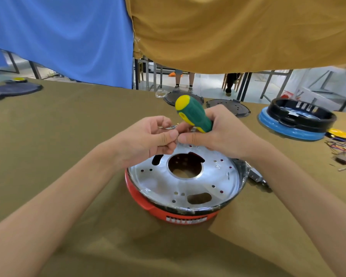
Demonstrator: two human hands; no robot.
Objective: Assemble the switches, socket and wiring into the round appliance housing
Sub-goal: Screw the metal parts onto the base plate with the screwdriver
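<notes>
A round red housing (148,204) with a shiny metal plate (164,182) on top sits on the table in front of me. The plate has a large middle hole and several small ones. Above its far edge, my right hand (218,132) grips a green and yellow screwdriver (194,113), handle pointing up. My left hand (148,136) pinches a small metal part (168,127) next to the screwdriver's hidden tip. The fingertips of both hands touch.
A blue and black round housing (298,120) stands at the right, with loose coloured wires (342,148) and a yellow part (339,133) beside it. Two dark round lids (228,107) lie behind my hands, another (14,88) at far left. Small metal parts (256,175) lie right of the red housing.
</notes>
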